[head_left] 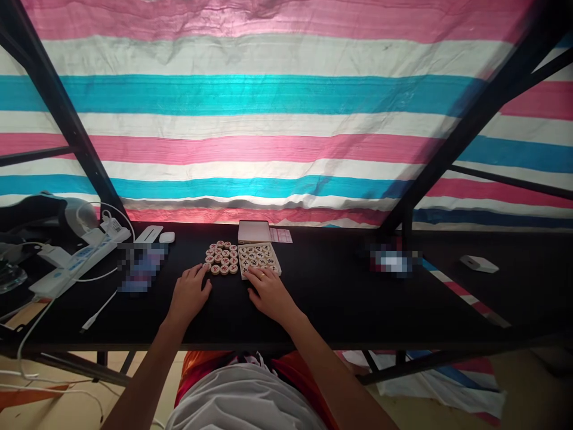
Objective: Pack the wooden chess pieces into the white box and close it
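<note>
Several round xiangqi pieces (218,258) with red characters lie in a tight group on the black table. Beside them on the right is a shallow white box tray (278,267), filled with rows of xiangqi pieces (254,262) bearing black characters. At the group's lower left corner rests my left hand (190,292), its fingers stretched out and the tips against the edge piece. My right hand (267,289) lies over the tray's front edge, fingers extended and apart from the thumb. Its fingers partly cover the front row.
Behind the tray stands an open box lid (253,232) with a printed paper slip (281,236) beside it. A power strip (80,263) with white cables occupies the left side. Near it is a white earbud case (167,237). A small white box (478,264) sits far right.
</note>
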A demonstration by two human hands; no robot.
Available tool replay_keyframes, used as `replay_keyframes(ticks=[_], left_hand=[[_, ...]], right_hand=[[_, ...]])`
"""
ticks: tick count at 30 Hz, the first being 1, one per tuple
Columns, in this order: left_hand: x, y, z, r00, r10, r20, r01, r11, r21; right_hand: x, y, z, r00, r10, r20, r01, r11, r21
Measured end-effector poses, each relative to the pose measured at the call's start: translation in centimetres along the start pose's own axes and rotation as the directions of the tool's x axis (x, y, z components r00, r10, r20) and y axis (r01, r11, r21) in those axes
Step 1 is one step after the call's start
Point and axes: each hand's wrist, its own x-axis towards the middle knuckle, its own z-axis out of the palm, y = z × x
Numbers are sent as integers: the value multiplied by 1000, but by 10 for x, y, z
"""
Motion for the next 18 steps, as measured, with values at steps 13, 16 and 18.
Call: replay_keyframes(ticks=[13,16,18], left_hand=[[-2,7,-9,999,-19,-27,19,1000,-3],[-2,7,-10,1000,-23,-14,24,999,22],[-3,7,-11,1000,-21,-10,22,999,34]], right_hand=[[-14,17,-3,919,329,-218,-302,942,150],[-17,26,-2,865,448,-227,-420,893,162],[-18,28,-1,853,478,-208,-450,877,170]])
